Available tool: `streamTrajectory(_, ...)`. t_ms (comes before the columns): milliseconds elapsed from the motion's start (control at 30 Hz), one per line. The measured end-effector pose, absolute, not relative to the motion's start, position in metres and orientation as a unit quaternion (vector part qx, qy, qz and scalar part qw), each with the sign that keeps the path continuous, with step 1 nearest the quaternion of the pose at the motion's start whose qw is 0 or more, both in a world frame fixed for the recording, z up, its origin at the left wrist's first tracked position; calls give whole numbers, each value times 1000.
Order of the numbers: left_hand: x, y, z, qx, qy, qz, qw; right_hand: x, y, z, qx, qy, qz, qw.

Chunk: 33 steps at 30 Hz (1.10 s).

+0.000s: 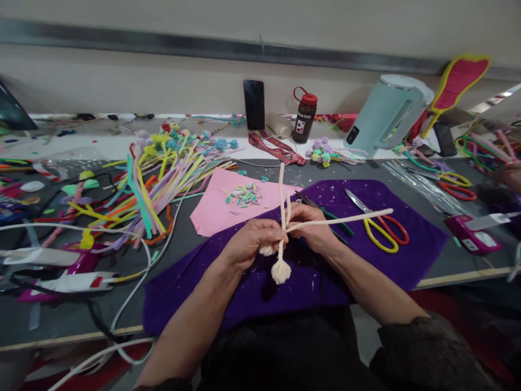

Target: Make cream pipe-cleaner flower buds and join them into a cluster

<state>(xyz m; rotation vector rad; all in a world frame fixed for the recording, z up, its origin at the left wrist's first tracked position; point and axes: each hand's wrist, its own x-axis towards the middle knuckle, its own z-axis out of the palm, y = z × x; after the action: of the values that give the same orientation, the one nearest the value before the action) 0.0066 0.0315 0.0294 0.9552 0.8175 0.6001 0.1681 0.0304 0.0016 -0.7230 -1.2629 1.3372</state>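
I am looking down at the counter (pixel 61 326), where a purple cloth (pixel 407 244) is spreading across the lower centre. Above it, both grips are meeting: my left hand (pixel 248 244) and right hand (pixel 313 231) are each clamping on the cream pipe cleaners (pixel 281 217), one stem pointing up-frame, another running right toward the scissors (pixel 382 225).

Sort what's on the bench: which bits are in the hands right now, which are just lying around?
In hand:
left hand and right hand, both gripping the cream pipe cleaners
purple cloth beneath them

Lying about:
scissors
pink sheet with cut bits
coloured pipe cleaner pile
phone
bottle
kettle
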Motion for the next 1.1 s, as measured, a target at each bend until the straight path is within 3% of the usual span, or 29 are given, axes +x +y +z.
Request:
streamTrajectory(300, 0, 31, 26, 411, 318, 253, 816, 174, 22, 13, -303, -647, 423, 558)
streamTrajectory(433, 0, 31, 28, 416, 312, 231, 823, 177, 19, 13, -313, -698, 388, 513)
streamTrajectory(733, -4, 33, 27, 442, 319, 176, 820, 191, 15, 22, -317, -850, 101, 409)
streamTrajectory(867, -6, 34, 27, 463, 331, 176, 803, 192, 16, 25, -279, -892, 104, 341)
streamTrajectory(1100, -9, 30, 36, 542, 372, 208, 724, 181, 10, 25, -353, -839, 244, 334)
